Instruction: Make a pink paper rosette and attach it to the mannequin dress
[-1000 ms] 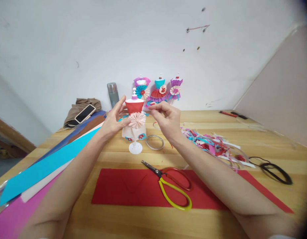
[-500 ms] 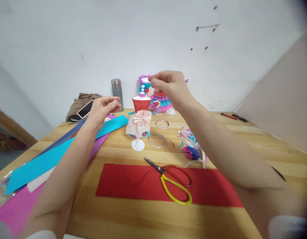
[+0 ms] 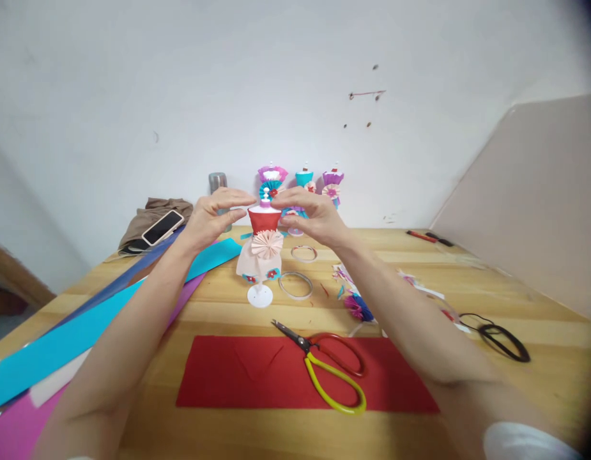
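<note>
A small dress-form mannequin (image 3: 264, 222) stands upright on its round white base. It wears a red paper bodice, a pale pink pleated rosette (image 3: 267, 245) at the waist and a pale skirt with blue-and-red flowers at the hem. My left hand (image 3: 217, 214) is at the left of its shoulders, thumb and fingers apart. On the other side my right hand (image 3: 310, 216) has its fingers spread in the same way, beside the neck and shoulder. Neither hand visibly holds anything; whether the fingertips touch the mannequin I cannot tell.
Scissors (image 3: 302, 345) lie on a red paper strip (image 3: 218, 377) in front. Two tape rolls, one nearer (image 3: 296, 285), lie right of the base. Paper scraps (image 3: 357, 306) lie under my right arm. Dressed mannequins (image 3: 305, 179), a flask (image 3: 218, 181), phone (image 3: 163, 228) and coloured paper (image 3: 94, 319) stand or lie around.
My left hand left the mannequin, then came back to its shoulder. My right hand rose with pinched fingers, then lowered to the other shoulder and spread. The view shifted slightly.
</note>
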Demonstrator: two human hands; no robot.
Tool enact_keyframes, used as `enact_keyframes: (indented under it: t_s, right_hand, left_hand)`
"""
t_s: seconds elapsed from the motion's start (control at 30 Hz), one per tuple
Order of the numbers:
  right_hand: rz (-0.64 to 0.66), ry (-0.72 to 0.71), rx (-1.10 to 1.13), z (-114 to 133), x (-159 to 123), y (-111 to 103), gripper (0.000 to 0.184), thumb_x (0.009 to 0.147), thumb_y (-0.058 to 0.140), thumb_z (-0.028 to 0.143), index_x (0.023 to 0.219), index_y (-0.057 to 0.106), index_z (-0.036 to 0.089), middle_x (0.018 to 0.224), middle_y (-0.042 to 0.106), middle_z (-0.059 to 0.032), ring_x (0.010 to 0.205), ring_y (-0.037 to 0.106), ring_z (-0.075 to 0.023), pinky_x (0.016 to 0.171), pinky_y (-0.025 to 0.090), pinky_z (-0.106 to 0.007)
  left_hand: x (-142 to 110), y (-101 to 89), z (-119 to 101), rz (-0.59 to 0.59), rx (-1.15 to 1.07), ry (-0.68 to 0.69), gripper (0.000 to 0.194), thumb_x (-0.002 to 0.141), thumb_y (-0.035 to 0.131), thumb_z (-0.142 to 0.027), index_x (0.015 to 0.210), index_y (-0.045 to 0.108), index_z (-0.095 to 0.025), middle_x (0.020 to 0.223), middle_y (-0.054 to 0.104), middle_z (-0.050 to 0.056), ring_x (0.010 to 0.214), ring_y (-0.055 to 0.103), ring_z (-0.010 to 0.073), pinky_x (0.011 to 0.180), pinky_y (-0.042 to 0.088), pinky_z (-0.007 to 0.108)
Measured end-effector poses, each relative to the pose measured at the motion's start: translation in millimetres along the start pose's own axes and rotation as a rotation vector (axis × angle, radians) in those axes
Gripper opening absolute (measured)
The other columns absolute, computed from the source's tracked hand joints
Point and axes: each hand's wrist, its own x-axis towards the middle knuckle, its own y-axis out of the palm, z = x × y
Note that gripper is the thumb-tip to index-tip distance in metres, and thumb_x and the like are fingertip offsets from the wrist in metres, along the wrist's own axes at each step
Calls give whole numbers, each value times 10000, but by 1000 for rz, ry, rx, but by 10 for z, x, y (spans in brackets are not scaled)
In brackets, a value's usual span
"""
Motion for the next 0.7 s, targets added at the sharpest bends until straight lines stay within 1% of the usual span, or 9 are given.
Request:
enact_keyframes:
  t_s: [0.1,0.2,0.3,0.37,0.47,0.6,0.7]
  right_hand:
    - [11,-18,44,-43,10,-25,113,821,816,351,927,789,322,993,792,-27,1041,721,-236,970,591,-490]
    - [1,-51,87,-70,23,-25,82,833,806,341,910,794,318,966,787,-22,1025,720,-222,950,602,-466]
    - [1,-15,79,-82,45,-11,60,818,822,336,865,794,311,943,781,-14,1008,721,-212,955,605,-452]
    - [3,5,80,-87,65,-3,75,791,849,349,831,793,318,919,781,-10,991,724,-215,955,604,-459]
    - [3,7,116,-82,102,6,124,753,876,417,792,793,334,888,784,-15,976,726,-231,944,605,-483]
    - [20,89,133,-24,142,5,215,676,907,502,736,781,338,854,785,-14,976,722,-255,978,588,-523]
    - [38,114,119,38,133,-6,209,695,895,502,757,786,335,863,785,-15,975,721,-256,989,580,-523]
  left_hand:
    - [33,33,13,15,-31,10,205,784,829,-472,939,843,-339,976,826,54,1088,705,287,1016,545,499]
    - [51,63,25,-3,-75,4,177,762,853,-454,898,846,-342,935,827,43,1060,715,286,991,552,498]
    - [55,81,31,-33,-113,-9,145,746,870,-435,856,845,-345,898,825,27,1052,717,278,984,550,481]
    - [51,86,31,-50,-130,-16,119,744,876,-415,836,844,-346,878,822,20,1058,709,268,982,547,461]
    - [48,82,19,-56,-141,-23,107,741,881,-408,819,843,-345,853,816,21,1070,697,263,984,541,444]
    - [67,67,-30,-42,-120,-32,131,734,881,-439,804,842,-335,840,810,19,1084,693,275,992,540,459]
    - [76,54,-79,-20,-83,-8,130,750,868,-439,806,841,-325,837,811,21,1079,699,274,987,545,456]
